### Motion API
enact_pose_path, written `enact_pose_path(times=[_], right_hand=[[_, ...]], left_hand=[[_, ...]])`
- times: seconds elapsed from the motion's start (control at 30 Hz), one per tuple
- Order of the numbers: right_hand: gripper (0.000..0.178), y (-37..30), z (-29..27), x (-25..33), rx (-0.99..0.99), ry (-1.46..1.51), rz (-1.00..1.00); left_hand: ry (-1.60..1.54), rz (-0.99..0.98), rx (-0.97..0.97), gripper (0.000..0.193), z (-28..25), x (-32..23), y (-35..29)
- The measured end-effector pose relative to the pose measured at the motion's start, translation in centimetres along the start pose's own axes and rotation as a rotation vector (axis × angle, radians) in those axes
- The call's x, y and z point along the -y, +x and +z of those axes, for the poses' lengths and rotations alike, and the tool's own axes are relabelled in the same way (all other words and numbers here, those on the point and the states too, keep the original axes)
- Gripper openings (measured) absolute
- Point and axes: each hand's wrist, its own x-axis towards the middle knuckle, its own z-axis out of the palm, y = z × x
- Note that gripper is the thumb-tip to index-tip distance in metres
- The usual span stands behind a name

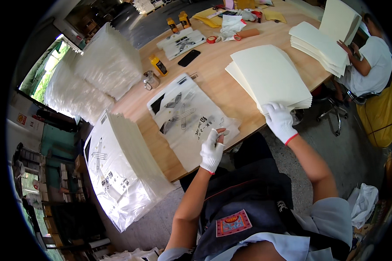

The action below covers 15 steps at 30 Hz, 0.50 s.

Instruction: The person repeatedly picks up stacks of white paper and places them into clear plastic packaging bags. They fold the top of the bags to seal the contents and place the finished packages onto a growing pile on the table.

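Observation:
My left hand (212,150), in a white glove with bare fingertips showing, is closed with its fingertips drawn together over the near edge of a printed clear plastic bag (183,113). Whether it pinches the bag's film I cannot make out. The bag lies flat on the wooden table, with pencil drawings on it. My right hand (279,122), also in a white glove, grips the near corner of a stack of cream paper (268,74), fingers on top. The stack lies fanned near the table's edge.
Stacks of filled bags (124,161) and clear-wrapped bundles (104,61) stand left. A jar (150,80), orange drink bottle (157,65) and black phone (189,58) sit beyond the bag. At right, a seated person (372,61) handles more paper (320,48).

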Motion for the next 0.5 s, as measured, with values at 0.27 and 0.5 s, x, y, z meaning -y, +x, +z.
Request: enact_pose_path(times=[0.27, 0.5], right_hand=[[0.009, 0.6, 0.4, -4.4, -0.029, -0.017, -0.133], [0.015, -2.1, -6.8, 5.5, 0.124, 0.349, -0.291]], left_hand=[[-0.178, -0.006, 0.221, 0.026, 2.7, -0.5, 2.0], [-1.413, -0.765, 0.4, 0.054, 6.1, -1.0, 4.8]])
